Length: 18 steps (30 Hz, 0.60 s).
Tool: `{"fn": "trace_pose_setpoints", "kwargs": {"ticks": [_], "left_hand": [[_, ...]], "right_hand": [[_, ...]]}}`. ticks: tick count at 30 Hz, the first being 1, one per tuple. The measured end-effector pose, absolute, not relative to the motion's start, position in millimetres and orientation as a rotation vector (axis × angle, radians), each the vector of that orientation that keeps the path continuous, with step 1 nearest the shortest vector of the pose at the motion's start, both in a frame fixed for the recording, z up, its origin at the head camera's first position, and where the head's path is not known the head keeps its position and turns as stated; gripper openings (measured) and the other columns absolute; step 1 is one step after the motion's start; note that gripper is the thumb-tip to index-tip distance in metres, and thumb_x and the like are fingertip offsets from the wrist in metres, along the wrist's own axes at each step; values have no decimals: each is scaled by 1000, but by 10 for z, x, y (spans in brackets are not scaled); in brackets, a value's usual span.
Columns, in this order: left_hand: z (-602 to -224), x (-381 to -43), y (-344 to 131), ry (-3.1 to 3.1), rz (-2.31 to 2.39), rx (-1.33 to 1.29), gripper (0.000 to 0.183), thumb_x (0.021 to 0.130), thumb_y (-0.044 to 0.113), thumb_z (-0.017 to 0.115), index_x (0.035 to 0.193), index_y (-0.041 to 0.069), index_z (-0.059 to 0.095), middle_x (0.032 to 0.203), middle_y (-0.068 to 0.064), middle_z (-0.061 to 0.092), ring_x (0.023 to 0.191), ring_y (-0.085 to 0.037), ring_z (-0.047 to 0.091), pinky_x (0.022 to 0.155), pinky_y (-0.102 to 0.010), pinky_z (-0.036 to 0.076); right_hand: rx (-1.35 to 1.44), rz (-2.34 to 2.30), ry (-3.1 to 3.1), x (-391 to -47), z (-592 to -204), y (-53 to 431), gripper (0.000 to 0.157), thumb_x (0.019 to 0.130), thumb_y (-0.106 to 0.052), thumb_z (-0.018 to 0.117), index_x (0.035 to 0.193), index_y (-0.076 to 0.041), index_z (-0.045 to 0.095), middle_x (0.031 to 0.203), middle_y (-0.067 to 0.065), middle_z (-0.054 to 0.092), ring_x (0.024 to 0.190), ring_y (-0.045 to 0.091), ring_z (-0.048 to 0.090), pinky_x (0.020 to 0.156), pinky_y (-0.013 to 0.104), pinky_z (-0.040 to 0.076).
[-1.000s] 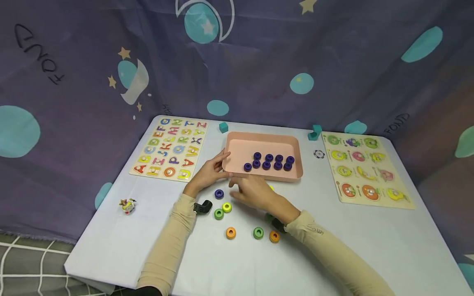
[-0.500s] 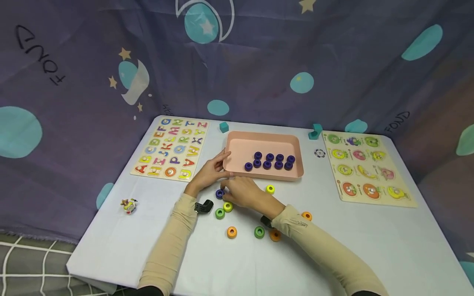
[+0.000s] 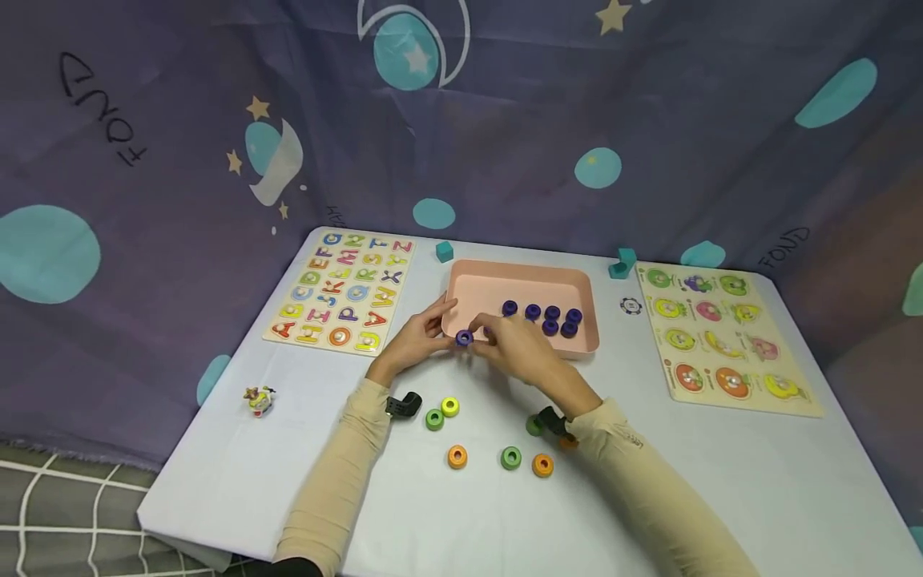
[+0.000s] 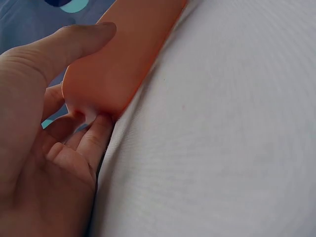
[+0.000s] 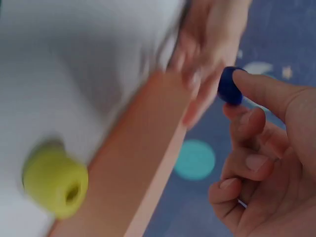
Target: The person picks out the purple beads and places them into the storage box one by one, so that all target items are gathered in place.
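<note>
A purple bead (image 3: 465, 337) with a hole through it is pinched between thumb and finger of my right hand (image 3: 521, 350), above the front left corner of a pink tray (image 3: 483, 280). The right wrist view shows this same bead (image 5: 229, 86) at the fingertips. My left hand (image 3: 414, 343) grips that tray corner, thumb (image 4: 94, 39) against the front wall and fingers round the left side. Several more purple beads (image 3: 551, 312) lie inside the tray at its front right, some hidden behind my right hand.
Yellow (image 3: 450, 406), green (image 3: 434, 419) and orange beads (image 3: 457, 457) lie loose before the tray, some partly under my right wrist. A letter board (image 3: 339, 292) is at left, a fruit board (image 3: 721, 340) at right. Teal blocks (image 3: 445, 252) stand behind; a small figurine (image 3: 259, 401) sits left.
My right hand has taken the purple bead from the table and lifted it forward to the tray's corner. The left hand keeps its hold on the tray. The head view has shifted slightly.
</note>
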State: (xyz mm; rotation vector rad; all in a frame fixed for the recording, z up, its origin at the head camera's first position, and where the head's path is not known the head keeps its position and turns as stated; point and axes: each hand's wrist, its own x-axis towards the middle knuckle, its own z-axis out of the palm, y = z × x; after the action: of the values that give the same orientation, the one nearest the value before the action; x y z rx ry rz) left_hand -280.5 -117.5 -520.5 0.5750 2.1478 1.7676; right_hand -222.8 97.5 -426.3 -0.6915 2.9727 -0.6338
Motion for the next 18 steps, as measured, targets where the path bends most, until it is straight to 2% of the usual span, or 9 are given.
{"fn": "trace_pose_setpoints", "kwargs": {"ticks": [4, 9, 13, 18], "left_hand": [[-5199, -2812, -1172, 2159, 1760, 555, 85, 83, 20, 80, 154, 19, 34, 168, 8, 8, 150, -17, 30, 119, -25, 37], [-5197, -2807, -1173, 2165, 1763, 540, 83, 84, 15, 79, 154, 18, 35, 168, 7, 8, 150, -18, 30, 118, -23, 37], [-5205, -2801, -1167, 2178, 1751, 552, 83, 84, 14, 79, 154, 17, 35, 168, 5, 8, 150, -18, 29, 117, -21, 38], [-5213, -2803, -1156, 2185, 1742, 555, 83, 84, 15, 79, 154, 18, 35, 168, 6, 8, 151, -17, 28, 117, -20, 38]], "right_hand": [[-490, -584, 3064, -2441, -4243, 1101, 30, 91, -37, 69, 116, -20, 68, 69, -2, 63, 57, 14, 54, 46, 23, 38], [-296, -509, 3074, -2704, -4352, 1189, 32, 92, -41, 68, 118, -22, 66, 72, 4, 64, 66, 20, 55, 50, 28, 37], [-211, -496, 3061, -2844, -4464, 1236, 36, 91, -43, 69, 120, -23, 66, 90, 6, 71, 78, 22, 59, 57, 31, 44], [-222, -603, 3051, -2861, -4446, 1348, 44, 92, -42, 67, 130, -20, 62, 87, 7, 70, 69, 20, 57, 53, 29, 42]]}}
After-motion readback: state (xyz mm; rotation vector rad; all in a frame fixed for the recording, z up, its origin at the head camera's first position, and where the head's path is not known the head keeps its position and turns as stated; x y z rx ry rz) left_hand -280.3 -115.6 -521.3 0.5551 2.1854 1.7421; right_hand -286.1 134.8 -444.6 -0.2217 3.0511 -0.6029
